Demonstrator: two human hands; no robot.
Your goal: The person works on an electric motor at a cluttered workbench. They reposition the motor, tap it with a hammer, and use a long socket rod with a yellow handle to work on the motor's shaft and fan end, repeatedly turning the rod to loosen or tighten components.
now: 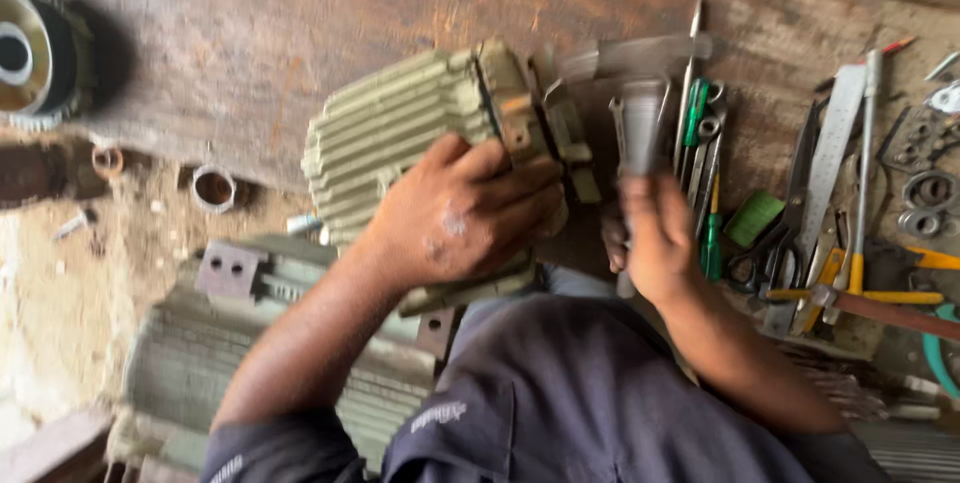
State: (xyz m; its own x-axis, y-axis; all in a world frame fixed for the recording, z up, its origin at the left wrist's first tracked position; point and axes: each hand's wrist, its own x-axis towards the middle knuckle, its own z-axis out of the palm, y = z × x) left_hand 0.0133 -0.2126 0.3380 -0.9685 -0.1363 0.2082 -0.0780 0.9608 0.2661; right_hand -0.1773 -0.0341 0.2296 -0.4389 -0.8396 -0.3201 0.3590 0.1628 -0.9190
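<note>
One ribbed motor housing (400, 133) lies on the tabletop (250, 33). Your left hand (460, 213) grips it, fingers curled closed; your right hand (655, 238) clasps one blurred metal tool (640, 118).

There is a single view, from a camera worn on the person's head. It looks steeply down and a little forward over the person's own dark shirt (560, 413) onto a worn wooden bench (300, 33), from close range, at about arm's length. The forearms enter from the bottom edge. The bench fills the upper part of the picture; sandy ground (60, 283) shows at lower left. The picture is blurred, most of all around the middle. No second view shares the scene.
</note>
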